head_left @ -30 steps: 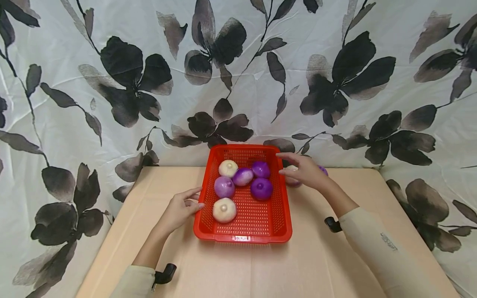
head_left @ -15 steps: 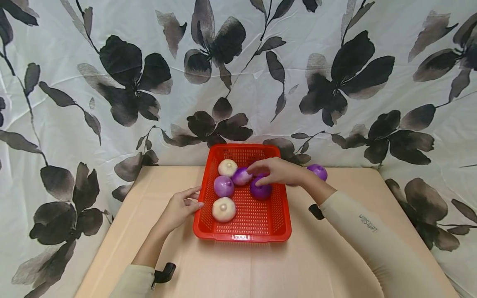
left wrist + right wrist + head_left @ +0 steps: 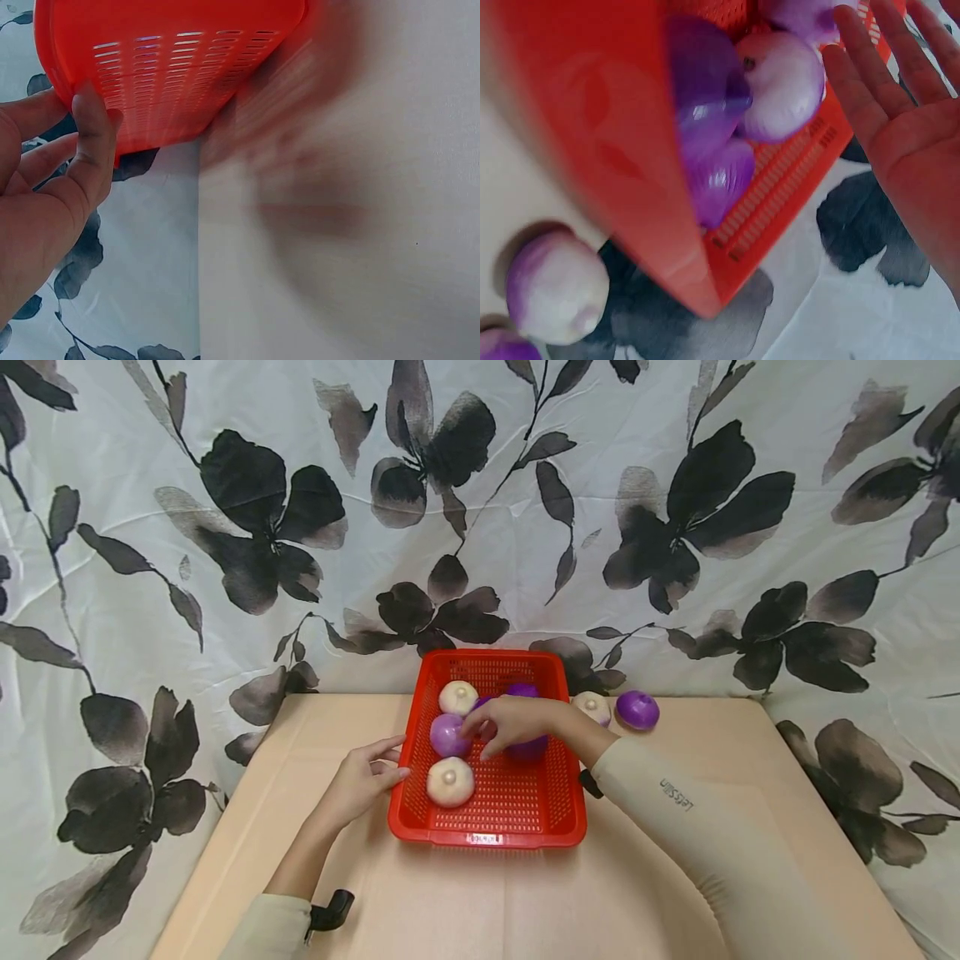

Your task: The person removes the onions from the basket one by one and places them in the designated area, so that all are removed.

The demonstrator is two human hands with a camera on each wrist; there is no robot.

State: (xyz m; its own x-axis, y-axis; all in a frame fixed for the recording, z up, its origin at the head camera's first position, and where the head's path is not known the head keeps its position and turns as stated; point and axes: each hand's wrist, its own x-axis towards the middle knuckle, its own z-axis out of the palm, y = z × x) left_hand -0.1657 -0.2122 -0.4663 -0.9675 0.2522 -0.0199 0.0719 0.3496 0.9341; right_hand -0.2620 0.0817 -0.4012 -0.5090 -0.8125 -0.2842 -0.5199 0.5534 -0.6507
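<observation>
My left hand (image 3: 367, 781) holds the left rim of a red perforated plastic basket (image 3: 487, 841), thumb and fingers at its edge. Inside lie several peeled onions: a whitish onion (image 3: 458, 697) at the back, another whitish onion (image 3: 450, 782) nearer, a light purple onion (image 3: 447, 735) at the left, and a dark purple onion (image 3: 528, 749) partly under my right hand (image 3: 517, 720). That hand hovers over the basket, fingertips close to the light purple onion. In the right wrist view, its fingers (image 3: 866, 82) look extended, with nothing in the palm.
Right of the basket, a pale onion (image 3: 592, 707) and a purple onion (image 3: 637, 710) sit on the light wooden table (image 3: 480, 902). A white cloth (image 3: 555, 618) with dark flowers hangs behind the table's back edge.
My right hand has moved left from the basket's right rim to over the onions inside, uncovering the two onions outside on the right. My left hand and the basket stay in place.
</observation>
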